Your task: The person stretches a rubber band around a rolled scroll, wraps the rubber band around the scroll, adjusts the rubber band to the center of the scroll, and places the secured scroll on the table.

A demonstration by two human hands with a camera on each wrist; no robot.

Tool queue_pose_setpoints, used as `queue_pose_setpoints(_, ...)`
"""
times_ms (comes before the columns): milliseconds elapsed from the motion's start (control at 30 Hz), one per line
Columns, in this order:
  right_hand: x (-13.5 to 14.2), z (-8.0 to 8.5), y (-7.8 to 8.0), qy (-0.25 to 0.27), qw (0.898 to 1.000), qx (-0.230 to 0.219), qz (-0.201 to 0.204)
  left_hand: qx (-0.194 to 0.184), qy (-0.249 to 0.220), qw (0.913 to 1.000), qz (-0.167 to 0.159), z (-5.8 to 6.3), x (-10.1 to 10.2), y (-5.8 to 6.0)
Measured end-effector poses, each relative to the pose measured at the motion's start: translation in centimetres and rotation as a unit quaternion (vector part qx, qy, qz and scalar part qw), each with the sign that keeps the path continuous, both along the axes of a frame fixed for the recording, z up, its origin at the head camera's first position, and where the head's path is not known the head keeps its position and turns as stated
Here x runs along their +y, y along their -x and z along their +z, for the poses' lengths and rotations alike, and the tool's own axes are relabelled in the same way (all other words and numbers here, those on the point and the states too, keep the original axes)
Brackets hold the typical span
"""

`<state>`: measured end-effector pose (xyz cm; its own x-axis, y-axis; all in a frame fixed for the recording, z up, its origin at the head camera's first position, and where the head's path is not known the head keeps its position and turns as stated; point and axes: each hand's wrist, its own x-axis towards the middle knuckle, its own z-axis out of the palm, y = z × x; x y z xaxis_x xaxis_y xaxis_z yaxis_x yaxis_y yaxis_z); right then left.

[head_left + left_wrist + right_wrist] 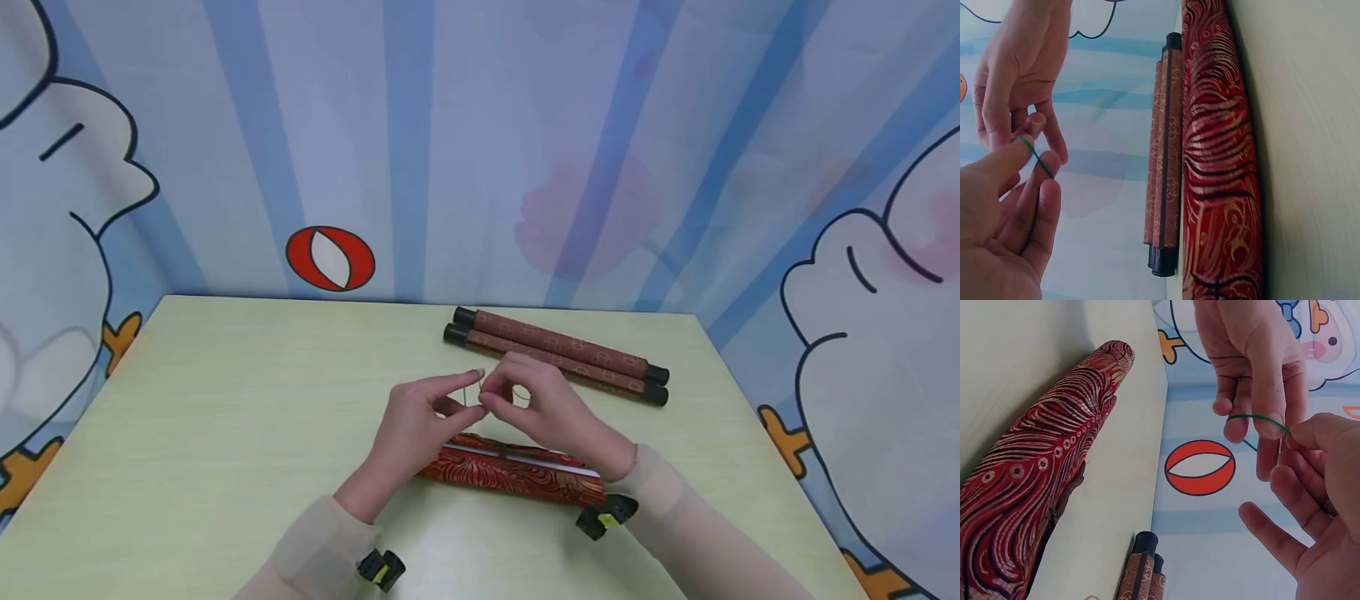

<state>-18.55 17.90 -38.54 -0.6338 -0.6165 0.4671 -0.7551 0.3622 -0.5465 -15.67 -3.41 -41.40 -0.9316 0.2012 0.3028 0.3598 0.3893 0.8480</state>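
Observation:
A thin green band (1257, 417), which looks like a rubber band, is stretched between both hands above the table. It loops over the spread thumb and a finger of my left hand (423, 417), and the fingertips stand apart. The thumb and index finger of my right hand (536, 396) pinch part of the band. Below the hands lies a roll with a red swirling pattern (498, 475) and a pale strip along its top. The wrists partly cover it in the head view, while both wrist views show its patterned side.
Two brown patterned rods (562, 346) with black ends lie side by side behind the hands. The pale table (247, 417) ends at a cartoon-printed backdrop (465, 150), which also runs along both sides.

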Motion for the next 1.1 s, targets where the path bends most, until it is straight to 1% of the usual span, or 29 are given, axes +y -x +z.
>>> queue_pose_setpoints(67, 0.0, 0.0, -0.1, 0.0, 1.0, 0.0, -0.005, -0.004, -0.002, 0.9999, 0.01, 0.1, 0.1, 0.0)
queue_pose_setpoints(133, 0.0, 0.0, -0.2, -0.001, 1.0, 0.004, -0.01, -0.015, -0.014, 0.9995, 0.023, 0.1, 0.1, 0.1)
queue_pose_setpoints(233, 0.1, 0.0, -0.4, -0.003, 1.0, 0.015, -0.007, -0.037, -0.049, 0.9972, 0.043, 0.2, 0.0, 0.2)
queue_pose_setpoints(333, 0.1, -0.2, -0.4, -0.008, 1.0, 0.02, 0.001, -0.061, -0.087, 0.9928, 0.056, 0.2, -0.2, 0.4)
queue_pose_setpoints(433, 0.0, -0.3, -0.5, -0.014, 1.0, 0.019, 0.003, -0.093, -0.142, 0.9836, 0.06, 0.4, -0.2, 0.5)
queue_pose_setpoints(533, 0.0, -0.3, -0.6, -0.02, 1.0, 0.019, 0.003, -0.125, -0.204, 0.969, 0.061, 0.7, -0.1, 0.6)
queue_pose_setpoints(600, -0.1, -0.4, -0.6, -0.021, 1.0, 0.022, 0.005, -0.136, -0.237, 0.96, 0.059, 0.8, 0.1, 0.7)
queue_pose_setpoints(667, -0.1, -0.6, -0.5, -0.021, 0.999, 0.026, 0.006, -0.139, -0.258, 0.9544, 0.06, 0.8, 0.3, 0.8)
queue_pose_setpoints(700, -0.1, -0.6, -0.5, -0.021, 0.999, 0.027, 0.006, -0.138, -0.262, 0.953, 0.061, 0.8, 0.4, 0.8)
queue_pose_setpoints(767, -0.1, -0.7, -0.5, -0.022, 0.999, 0.027, 0.005, -0.134, -0.263, 0.9531, 0.067, 0.7, 0.6, 0.8)
queue_pose_setpoints(867, 0.0, -0.6, -0.6, -0.023, 0.999, 0.026, 0.0, -0.113, -0.241, 0.9613, 0.071, 0.5, 1.0, 0.8)
queue_pose_setpoints(967, 0.0, -0.6, -0.6, -0.022, 0.999, 0.027, -0.004, -0.094, -0.222, 0.9684, 0.065, 0.1, 1.2, 0.6)
queue_pose_setpoints(1100, -0.1, -0.4, -0.6, -0.019, 0.999, 0.035, -0.009, -0.09, -0.214, 0.971, 0.058, -0.2, 1.3, 0.5)
